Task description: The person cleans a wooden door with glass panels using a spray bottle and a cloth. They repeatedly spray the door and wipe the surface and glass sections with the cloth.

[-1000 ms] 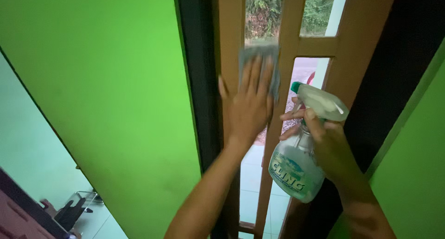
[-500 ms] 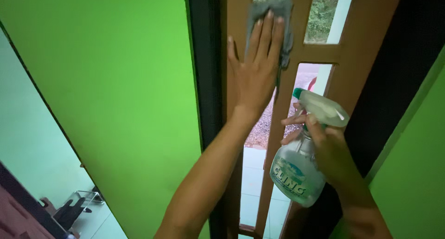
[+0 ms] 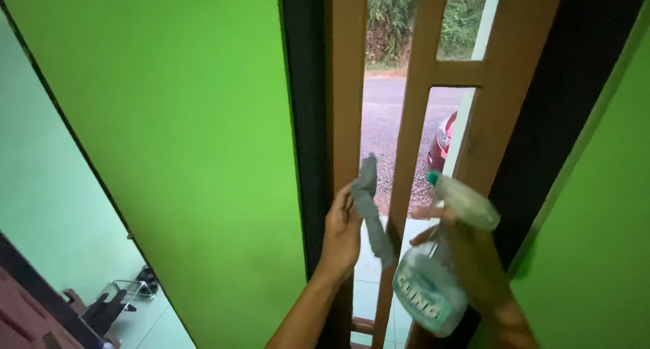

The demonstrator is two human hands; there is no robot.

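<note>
My left hand [image 3: 342, 230] has its grip clenched on a crumpled grey cloth [image 3: 371, 207] against the narrow brown wooden window frame [image 3: 349, 105]. My right hand [image 3: 474, 257] grasps a clear plastic spray bottle [image 3: 426, 288] just beside it.

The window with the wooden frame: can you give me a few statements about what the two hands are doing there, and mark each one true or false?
1. The left hand holds a grey cloth against the wooden window frame. True.
2. The right hand holds a sponge. False: it grips a clear spray bottle with a teal nozzle tip.
3. A red car shows outside through the glass. True.
4. The wall left of the window is painted blue. False: it is bright green.
5. The cloth covers the top pane. False: it hangs low, beside the lower pane.
</note>
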